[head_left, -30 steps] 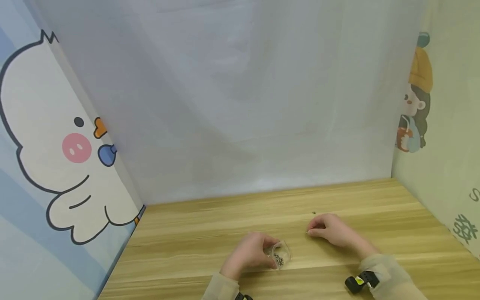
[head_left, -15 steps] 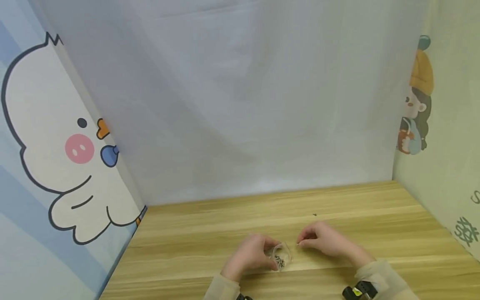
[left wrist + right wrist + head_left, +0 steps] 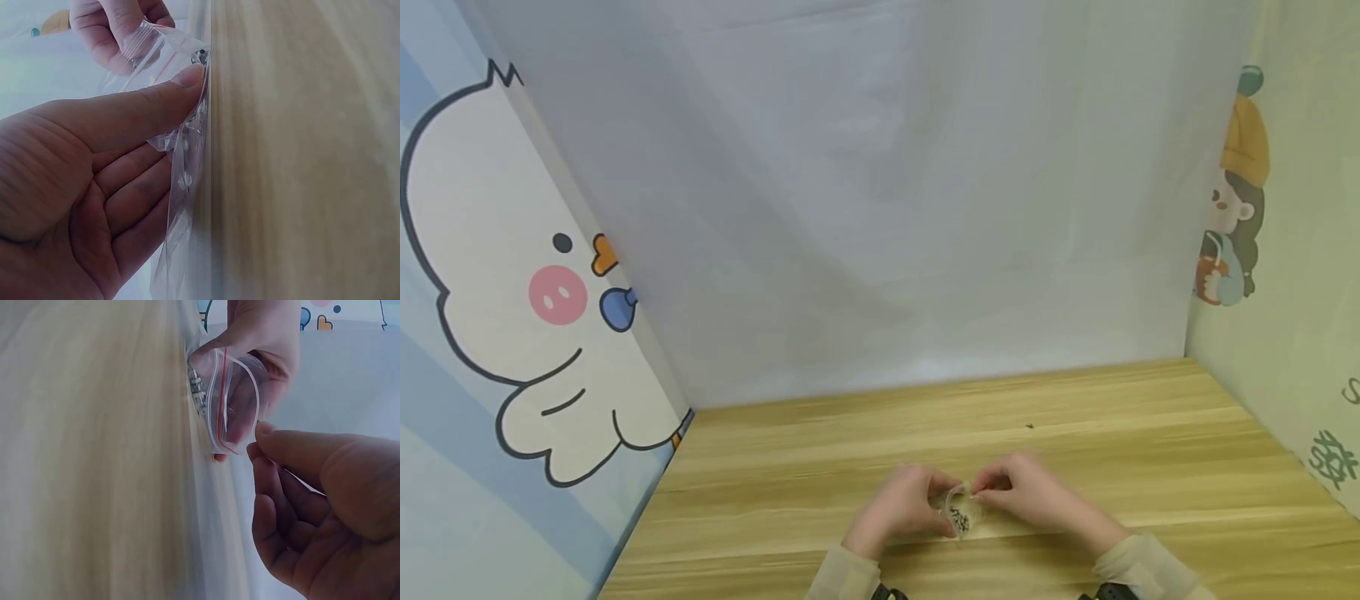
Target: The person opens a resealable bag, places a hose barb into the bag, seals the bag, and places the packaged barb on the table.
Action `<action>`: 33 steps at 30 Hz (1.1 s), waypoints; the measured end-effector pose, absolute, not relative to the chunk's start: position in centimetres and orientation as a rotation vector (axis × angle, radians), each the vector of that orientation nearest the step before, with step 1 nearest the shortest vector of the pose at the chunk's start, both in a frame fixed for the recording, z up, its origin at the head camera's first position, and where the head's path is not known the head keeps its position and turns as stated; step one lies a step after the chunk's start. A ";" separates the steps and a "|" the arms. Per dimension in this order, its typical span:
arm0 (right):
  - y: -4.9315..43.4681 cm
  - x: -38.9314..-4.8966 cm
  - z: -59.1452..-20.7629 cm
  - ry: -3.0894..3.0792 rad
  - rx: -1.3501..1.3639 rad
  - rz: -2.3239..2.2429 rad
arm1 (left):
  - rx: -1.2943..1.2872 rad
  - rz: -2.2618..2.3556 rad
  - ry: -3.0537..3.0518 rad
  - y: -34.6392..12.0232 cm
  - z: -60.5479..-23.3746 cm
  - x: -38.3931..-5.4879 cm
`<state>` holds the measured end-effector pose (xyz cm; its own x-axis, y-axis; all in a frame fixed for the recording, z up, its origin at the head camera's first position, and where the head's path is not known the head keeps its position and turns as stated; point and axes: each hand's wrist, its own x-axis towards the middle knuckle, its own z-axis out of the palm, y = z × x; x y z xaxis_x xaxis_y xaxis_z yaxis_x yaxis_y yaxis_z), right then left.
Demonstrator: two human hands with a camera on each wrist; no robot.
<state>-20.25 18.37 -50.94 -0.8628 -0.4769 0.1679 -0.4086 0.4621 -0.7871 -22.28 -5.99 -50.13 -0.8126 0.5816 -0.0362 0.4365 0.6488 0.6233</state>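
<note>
My left hand point(image 3: 901, 510) grips a clear zip-lock bag point(image 3: 240, 403) with a red line along its seal. The bag's mouth gapes towards the right. Several small metal screws point(image 3: 197, 390) lie inside, low in the bag near the left thumb. My right hand point(image 3: 1022, 492) is at the bag's mouth, thumb and forefinger together. Between those fingertips it pinches a tiny light piece, mostly hidden and too small to identify. In the left wrist view the right hand point(image 3: 119, 28) appears just behind the bag's rim.
One small dark piece point(image 3: 1029, 426) lies on the wood-grain table point(image 3: 790, 467), beyond the right hand. A pale sheet point(image 3: 887, 250) hangs along the table's back edge. Printed panels stand at the left and right sides.
My right hand has moved left and nearer to me, from the open table to the bag's mouth, with the tiny piece pinched. The left hand and bag have stayed nearly in place.
</note>
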 end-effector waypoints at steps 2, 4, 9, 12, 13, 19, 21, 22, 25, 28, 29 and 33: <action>18.2 -20.2 -50.9 2.627 -0.796 -1.394 | 0.829 0.913 2.632 -6.0 -50.1 -22.3; 18.1 -20.1 -50.9 2.625 -0.796 -1.411 | 0.829 0.922 2.626 -6.0 -50.1 -22.3; 17.9 -20.1 -51.0 2.614 -0.797 -1.429 | 0.818 0.927 2.616 -6.1 -50.2 -22.3; 17.9 -20.1 -50.9 2.618 -0.796 -1.425 | 0.811 0.925 2.612 -6.1 -50.2 -22.4; 17.9 -20.0 -50.9 2.620 -0.799 -1.422 | 0.810 0.924 2.611 -6.1 -50.2 -22.3; 17.9 -19.9 -50.7 2.621 -0.826 -1.398 | 0.821 0.924 2.620 -6.0 -50.2 -22.4; 17.9 -19.9 -50.6 2.623 -0.831 -1.386 | 0.821 0.922 2.623 -6.0 -50.2 -22.4; 17.9 -19.9 -50.6 2.623 -0.831 -1.382 | 0.821 0.920 2.623 -6.0 -50.2 -22.4; 18.0 -19.9 -50.6 2.618 -0.829 -1.379 | 0.819 0.915 2.622 -6.0 -50.2 -22.4; 18.0 -19.9 -50.6 2.613 -0.811 -1.380 | 0.821 0.919 2.616 -6.0 -50.2 -22.4; 18.1 -19.9 -50.5 2.609 -0.801 -1.381 | 0.823 0.920 2.614 -6.0 -50.2 -22.4; 18.2 -19.9 -50.3 2.596 -0.763 -1.380 | 0.834 0.922 2.613 -6.0 -50.3 -22.5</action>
<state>-19.85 18.22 -50.28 -0.8687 -0.4754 0.1393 -0.3814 0.4622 -0.8006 -22.47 -6.03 -50.26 -0.8059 0.5907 -0.0410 0.4340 0.6364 0.6377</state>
